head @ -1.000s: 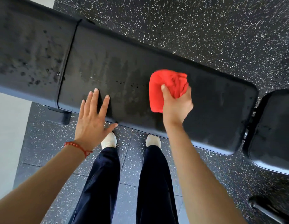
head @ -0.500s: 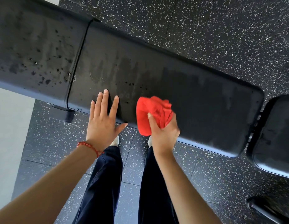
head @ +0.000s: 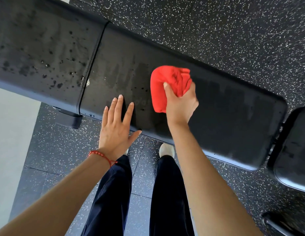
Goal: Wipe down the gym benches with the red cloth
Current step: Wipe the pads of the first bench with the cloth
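Observation:
A long black padded bench point(head: 225, 120) runs diagonally across the view, its back pad joined by a seam to a second pad point(head: 39, 53) at the left that is speckled with wet droplets. My right hand point(head: 180, 106) grips the bunched red cloth point(head: 167, 84) and holds it against the middle of the long pad. My left hand point(head: 116, 126) rests flat on the pad's near edge, fingers straight and spread, just left of the cloth. Streaky damp marks show on the pad around the cloth.
Another black pad point(head: 296, 150) sits at the right edge, close to the bench's end. Speckled black rubber floor point(head: 233, 31) surrounds the bench. A pale wall or floor strip point(head: 10, 133) lies at left. My legs in dark trousers and white shoes point(head: 166, 149) stand beside the bench.
My right hand has carried the red cloth from the pad's near edge back up to the middle of the pad. My left hand stays flat on the near edge.

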